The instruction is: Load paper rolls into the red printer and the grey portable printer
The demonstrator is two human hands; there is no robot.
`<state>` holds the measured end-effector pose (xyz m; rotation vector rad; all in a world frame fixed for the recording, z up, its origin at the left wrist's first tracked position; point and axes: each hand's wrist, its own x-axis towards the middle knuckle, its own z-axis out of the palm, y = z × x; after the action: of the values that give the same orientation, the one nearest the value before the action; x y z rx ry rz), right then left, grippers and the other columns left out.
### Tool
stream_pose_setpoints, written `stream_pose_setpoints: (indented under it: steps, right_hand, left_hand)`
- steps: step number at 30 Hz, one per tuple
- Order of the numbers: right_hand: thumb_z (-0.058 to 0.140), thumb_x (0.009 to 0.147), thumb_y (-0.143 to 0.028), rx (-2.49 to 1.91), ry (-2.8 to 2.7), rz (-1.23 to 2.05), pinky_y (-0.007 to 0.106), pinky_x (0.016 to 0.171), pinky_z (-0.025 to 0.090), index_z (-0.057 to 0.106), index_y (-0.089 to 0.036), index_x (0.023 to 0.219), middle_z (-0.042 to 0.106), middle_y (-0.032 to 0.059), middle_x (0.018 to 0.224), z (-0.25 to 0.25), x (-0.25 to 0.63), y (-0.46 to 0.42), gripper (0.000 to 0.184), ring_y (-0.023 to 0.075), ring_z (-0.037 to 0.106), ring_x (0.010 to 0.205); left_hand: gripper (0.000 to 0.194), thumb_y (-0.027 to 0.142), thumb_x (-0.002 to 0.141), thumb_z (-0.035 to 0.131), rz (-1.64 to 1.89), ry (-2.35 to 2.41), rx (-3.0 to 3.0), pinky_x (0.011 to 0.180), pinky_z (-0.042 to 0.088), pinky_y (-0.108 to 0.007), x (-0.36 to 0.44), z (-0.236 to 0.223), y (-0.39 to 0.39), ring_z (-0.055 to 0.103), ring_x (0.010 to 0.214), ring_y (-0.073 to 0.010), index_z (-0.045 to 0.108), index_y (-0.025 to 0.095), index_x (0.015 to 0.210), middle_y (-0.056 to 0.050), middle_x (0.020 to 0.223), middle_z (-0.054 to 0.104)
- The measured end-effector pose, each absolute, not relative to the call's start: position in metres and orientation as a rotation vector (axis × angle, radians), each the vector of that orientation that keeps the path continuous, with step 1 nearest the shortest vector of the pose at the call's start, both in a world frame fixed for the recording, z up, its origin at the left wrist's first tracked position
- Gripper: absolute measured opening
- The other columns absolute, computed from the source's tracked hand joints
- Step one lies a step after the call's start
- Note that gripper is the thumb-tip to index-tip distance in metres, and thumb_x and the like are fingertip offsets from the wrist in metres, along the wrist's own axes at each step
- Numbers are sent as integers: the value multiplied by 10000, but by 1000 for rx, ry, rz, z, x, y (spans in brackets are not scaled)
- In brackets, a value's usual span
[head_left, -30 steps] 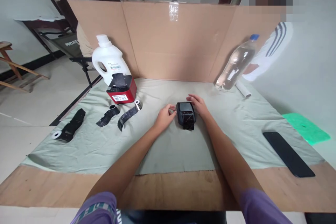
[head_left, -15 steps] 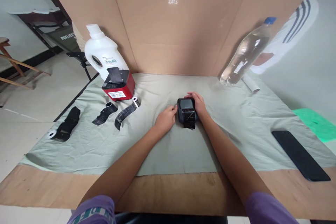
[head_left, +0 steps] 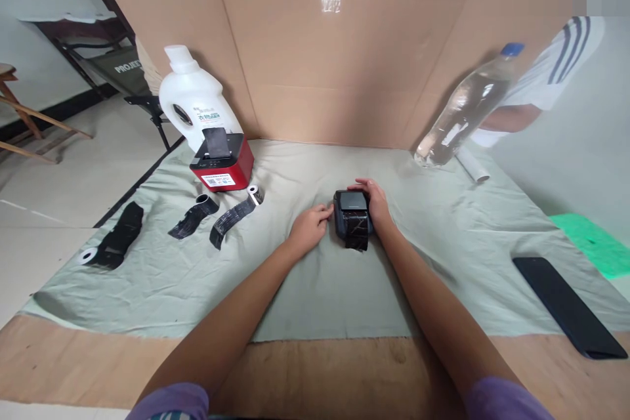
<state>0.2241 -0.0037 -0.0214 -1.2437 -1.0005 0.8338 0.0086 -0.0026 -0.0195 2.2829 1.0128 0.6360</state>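
Note:
A small black portable printer [head_left: 350,200] sits on the green-grey cloth in front of me. A glossy black paper strip [head_left: 356,230] hangs from its front and reaches the cloth. Against the printer's left side press the bent fingertips of my left hand [head_left: 311,226]. My right hand [head_left: 378,205] is wrapped round the right side and back edge, partly hidden by the printer. Over to the left, three partly unrolled black paper rolls lie on the cloth: a near roll [head_left: 237,213], a middle one [head_left: 195,215] and a far-left one [head_left: 118,236].
Behind the rolls stands a red and black box-shaped printer [head_left: 236,167] with a white detergent jug [head_left: 197,95] behind it. A clear bottle [head_left: 462,111] leans at the back right by a white tube [head_left: 472,165]. A phone [head_left: 568,305] lies right; a cardboard screen [head_left: 319,59] closes the back.
The whole view has shifted slightly, with things sitting a little lower in the picture. Both hands stay at the black printer. Behind the bottle, more of another person's arm shows.

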Motion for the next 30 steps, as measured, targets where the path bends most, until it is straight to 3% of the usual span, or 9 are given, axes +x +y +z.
stream_pose_setpoints:
  steps: [5,10,16,20,30]
  right_hand:
    - [482,870,-667,-1218,-991,841,393,904,524,635,-232,1020,776,78,950,-25,227,-1,485,257,705,946]
    - [487,869,-681,-1189,-971,854,386,895,534,621,-244,1032,770,73,954,-24,225,-2,485,252,709,947]
    - [473,890,-692,-1140,-970,868,397,918,533,604,-246,1051,773,70,945,-23,222,-2,492,251,713,947]
    - [433,880,-741,-1136,-974,887,397,945,530,585,-263,1090,773,62,981,-25,222,-1,543,251,712,1002]
    - [366,843,-838,-1115,-876,920,419,980,533,509,-276,1270,701,77,1223,-31,221,2,721,241,673,1114]
  left_hand:
    - [421,163,927,457,756,900,2050,942,519,-336,7,-25,6,663,986,-188,716,234,1251,-58,1088,714]
    - [596,165,929,469,829,862,2068,1109,442,-370,7,-24,3,551,1282,-210,473,242,1519,-69,1485,546]
    - [631,189,959,415,745,844,2161,1152,397,-415,5,-20,0,529,1292,-227,356,238,1585,-87,1395,614]
    - [682,181,941,405,751,768,2148,1232,287,-404,4,-19,2,407,1430,-209,290,256,1609,-39,1606,415]
    - [739,323,990,412,732,767,1988,1283,114,-367,28,-17,15,123,1577,-174,80,226,1643,-46,1712,119]
